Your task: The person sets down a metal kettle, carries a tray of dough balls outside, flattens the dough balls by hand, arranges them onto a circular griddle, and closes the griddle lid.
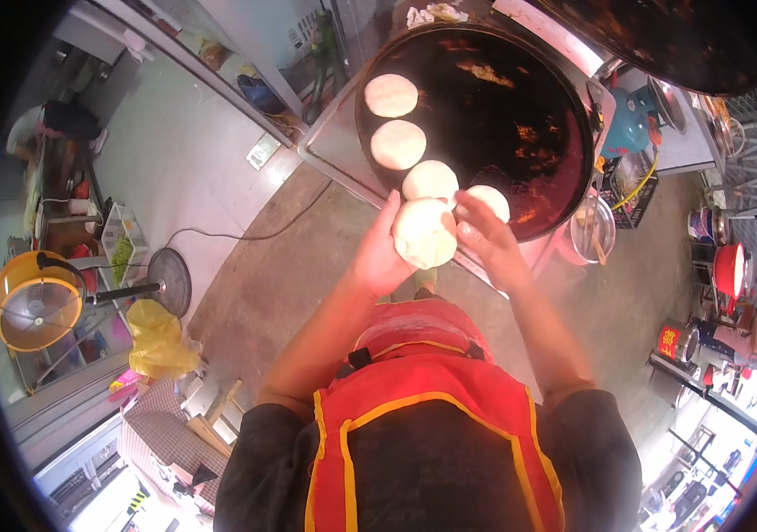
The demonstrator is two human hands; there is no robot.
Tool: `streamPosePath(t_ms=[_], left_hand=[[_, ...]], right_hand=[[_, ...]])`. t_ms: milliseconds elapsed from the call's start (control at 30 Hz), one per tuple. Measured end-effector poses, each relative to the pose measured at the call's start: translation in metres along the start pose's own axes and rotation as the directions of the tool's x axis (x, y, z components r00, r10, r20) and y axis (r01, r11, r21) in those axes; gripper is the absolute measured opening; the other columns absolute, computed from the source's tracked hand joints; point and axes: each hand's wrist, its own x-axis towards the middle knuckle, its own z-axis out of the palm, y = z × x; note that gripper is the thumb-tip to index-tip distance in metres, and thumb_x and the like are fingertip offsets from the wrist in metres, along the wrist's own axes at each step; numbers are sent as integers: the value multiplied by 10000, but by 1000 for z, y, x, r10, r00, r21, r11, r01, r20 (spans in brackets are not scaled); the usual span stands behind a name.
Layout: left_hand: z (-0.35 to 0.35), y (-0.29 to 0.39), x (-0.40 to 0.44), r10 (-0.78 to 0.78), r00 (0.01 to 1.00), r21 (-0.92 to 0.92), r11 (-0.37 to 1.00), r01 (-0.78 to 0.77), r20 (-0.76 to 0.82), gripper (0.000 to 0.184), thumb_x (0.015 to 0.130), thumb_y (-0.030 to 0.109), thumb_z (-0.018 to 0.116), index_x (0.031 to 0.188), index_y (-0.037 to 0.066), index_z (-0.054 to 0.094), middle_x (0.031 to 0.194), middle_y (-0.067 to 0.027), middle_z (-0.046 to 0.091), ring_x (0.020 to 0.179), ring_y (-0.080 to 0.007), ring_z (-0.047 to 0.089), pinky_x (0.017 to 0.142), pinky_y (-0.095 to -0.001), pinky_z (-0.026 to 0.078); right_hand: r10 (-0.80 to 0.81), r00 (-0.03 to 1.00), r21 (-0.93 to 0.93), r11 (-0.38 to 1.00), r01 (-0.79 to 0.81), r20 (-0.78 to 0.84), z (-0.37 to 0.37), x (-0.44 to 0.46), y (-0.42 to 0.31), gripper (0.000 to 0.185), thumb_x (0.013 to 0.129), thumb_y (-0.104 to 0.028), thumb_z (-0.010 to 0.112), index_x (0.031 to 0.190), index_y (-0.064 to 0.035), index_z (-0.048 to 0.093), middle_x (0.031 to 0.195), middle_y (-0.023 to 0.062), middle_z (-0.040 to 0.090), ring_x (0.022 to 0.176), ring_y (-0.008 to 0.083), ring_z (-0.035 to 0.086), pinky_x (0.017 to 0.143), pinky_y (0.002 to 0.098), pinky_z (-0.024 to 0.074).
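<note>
My left hand (377, 257) is under and along the left side of a pale, flat dough round (425, 235), supporting it in front of the griddle's near edge. At the right side of that round is my right hand (492, 248), its fingers loosely spread; whether the fingertips touch the dough I cannot tell. On the large black round griddle (494, 115) lie several more dough rounds: one (391, 95) at the far left, another (398, 144) below it, a third (430, 180) partly covered by the held one, and one (490, 204) behind my right fingers.
A dark round lid (662, 40) is raised beyond the griddle. To the right stand a blue-green gas cylinder (628, 124) and a metal pot (593, 229). A cable (245, 236) crosses the floor at left, near a yellow fan (39, 306) and a yellow bag (159, 337).
</note>
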Motion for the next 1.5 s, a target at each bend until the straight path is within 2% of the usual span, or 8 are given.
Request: streamPosePath(t_ms=[167,433,633,733,867,967,1133,1500], left_hand=[[1,-7,9,-17,999,407,913,27,-29,622,953,482,331,1393,48,259,1309,-73,438,1176,-173,451,958,-341,399],[9,-7,12,-15,972,760,620,194,-237,613,953,491,288,1426,108,210,1415,-123,288,1252,-283,385,955,-407,417],[-22,0,11,88,956,776,607,172,-281,575,963,457,293,1375,57,323,1360,-160,387,1213,-266,438,932,-384,433],[-23,2,9,84,943,736,650,192,-321,575,967,442,305,1347,12,351,1337,-166,415,1177,-252,463,930,-382,433],[-20,2,12,83,931,718,662,215,-356,575,967,438,311,1336,-1,361,1326,-168,426,1148,-247,480,930,-379,431],[-24,3,12,100,936,704,688,179,-336,573,946,443,366,1320,9,386,1306,-178,442,1140,-253,486,897,-354,441],[-19,3,8,64,935,707,673,217,-348,568,969,432,307,1332,-1,367,1302,-162,452,1138,-247,489,942,-388,418],[-16,11,11,41,942,723,653,227,-333,563,965,436,325,1326,7,374,1302,-153,459,1153,-252,487,965,-388,396]], right_hand=[[119,962,364,908,-205,247,-3,3,22,490,853,-202,624,1285,-48,452,1198,74,535,1127,189,504,937,347,423],[114,982,766,615,-187,147,-45,12,38,414,875,-133,566,1267,-71,447,1213,81,539,1112,233,533,954,388,439],[-208,882,-111,978,177,-424,-149,57,46,280,844,-47,575,1124,-39,568,1027,75,642,924,202,625,756,299,523],[-563,791,-860,501,98,-238,-162,65,55,343,828,-79,587,1169,-68,551,1127,141,596,1017,306,580,858,353,488],[-348,906,-919,382,-99,-242,-149,47,61,401,839,-146,565,1230,-79,507,1326,194,422,1184,364,442,994,403,376],[-620,778,-990,142,-13,-99,-156,61,58,441,859,-146,539,1271,-20,446,1354,190,390,1252,341,380,1033,393,324],[-567,823,-998,-57,-1,31,-158,103,79,582,909,-295,447,1404,-66,244,1452,137,259,1351,287,231,1088,458,195],[-531,844,-996,7,-86,-76,-157,116,95,576,919,-303,414,1412,-66,235,1460,129,247,1356,271,225,1089,483,165]])
